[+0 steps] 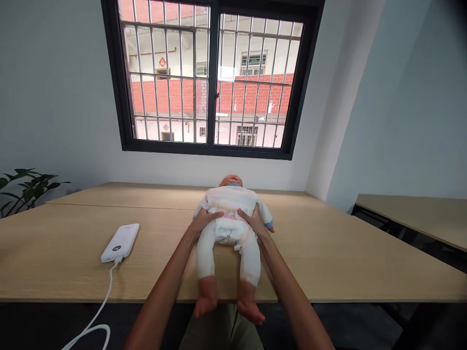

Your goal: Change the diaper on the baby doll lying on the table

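A baby doll (231,198) lies on its back on the wooden table (321,253), its head toward the window and its bare feet past the front edge. It wears a white top with blue cuffs and white leggings, with a white diaper (226,232) around its hips over them. My left hand (204,219) is wrapped around the waist on the left side, thumb across the diaper's patterned front band. On the opposite side my right hand (255,221) grips the waist likewise, its thumb on the band. The fingers beneath the doll are hidden.
To the left lies a white power bank (121,243), its white cable (105,296) running over the front edge. A leafy plant (27,187) stands at the far left. Behind the table is a barred window (213,78); another table (419,214) stands at right.
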A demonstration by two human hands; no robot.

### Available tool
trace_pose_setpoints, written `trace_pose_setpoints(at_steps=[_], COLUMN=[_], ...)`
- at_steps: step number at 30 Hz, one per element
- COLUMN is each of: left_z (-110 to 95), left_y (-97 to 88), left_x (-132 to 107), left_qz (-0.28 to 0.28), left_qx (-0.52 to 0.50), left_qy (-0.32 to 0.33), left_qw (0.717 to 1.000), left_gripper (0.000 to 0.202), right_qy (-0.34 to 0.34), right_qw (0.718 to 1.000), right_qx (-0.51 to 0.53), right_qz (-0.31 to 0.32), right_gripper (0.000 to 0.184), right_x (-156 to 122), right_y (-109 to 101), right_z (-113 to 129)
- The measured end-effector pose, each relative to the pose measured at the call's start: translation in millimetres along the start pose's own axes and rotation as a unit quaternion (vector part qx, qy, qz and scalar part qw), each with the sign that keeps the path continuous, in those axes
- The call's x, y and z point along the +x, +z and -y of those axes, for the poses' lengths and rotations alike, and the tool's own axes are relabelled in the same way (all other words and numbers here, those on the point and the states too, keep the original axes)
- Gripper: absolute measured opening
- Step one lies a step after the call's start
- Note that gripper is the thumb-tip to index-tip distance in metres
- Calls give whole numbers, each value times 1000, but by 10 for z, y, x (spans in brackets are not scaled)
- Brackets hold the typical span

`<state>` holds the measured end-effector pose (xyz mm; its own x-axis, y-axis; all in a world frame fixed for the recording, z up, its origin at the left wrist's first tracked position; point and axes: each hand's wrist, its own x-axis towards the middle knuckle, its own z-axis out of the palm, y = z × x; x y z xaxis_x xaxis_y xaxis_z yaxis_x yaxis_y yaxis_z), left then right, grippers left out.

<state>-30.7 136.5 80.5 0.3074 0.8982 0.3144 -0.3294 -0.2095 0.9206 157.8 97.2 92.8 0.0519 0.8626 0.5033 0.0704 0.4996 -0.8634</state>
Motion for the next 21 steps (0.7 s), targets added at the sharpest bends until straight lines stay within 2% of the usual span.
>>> trace_pose_setpoints(at_steps=[3,5,7,9,11,13,15,18,20,21], left_z=[-205,-290,-314,-273,-183,-77,14,120,207,261], left_y=[80,139,197,245,285,331,396,522,597,627], left_x=[-223,-458,-741,-1042,-1324,-1561,-1740,-1922,-2017,-2064], left_qz=[-8,-16,-19,-14,-7,-18,-47,-62,-106,-148], left_qx=[5,20,50,96,138,155,137,80,73,93], left_qy=[23,26,31,32,21,7,-4,-21,11,52], left_qw=[1000,999,998,995,990,988,989,995,992,983], left_gripper=[72,77,83,87,94,100,101,97,92,87], right_qy=[6,14,56,121,174,194,175,155,165,159], right_qw=[993,988,985,982,976,969,959,932,916,913], right_qx=[119,151,161,141,101,61,43,41,43,42], right_qz=[8,0,-5,-32,-81,-143,-218,-326,-364,-372], right_gripper=[83,75,68,70,69,67,70,78,76,74], right_x=[-129,-248,-386,-551,-752,-980,-1214,-1525,-1686,-1753], right_y=[-58,-126,-211,-289,-330,-312,-243,-119,-78,-78], right_z=[152,212,233,233,244,293,383,538,597,602])
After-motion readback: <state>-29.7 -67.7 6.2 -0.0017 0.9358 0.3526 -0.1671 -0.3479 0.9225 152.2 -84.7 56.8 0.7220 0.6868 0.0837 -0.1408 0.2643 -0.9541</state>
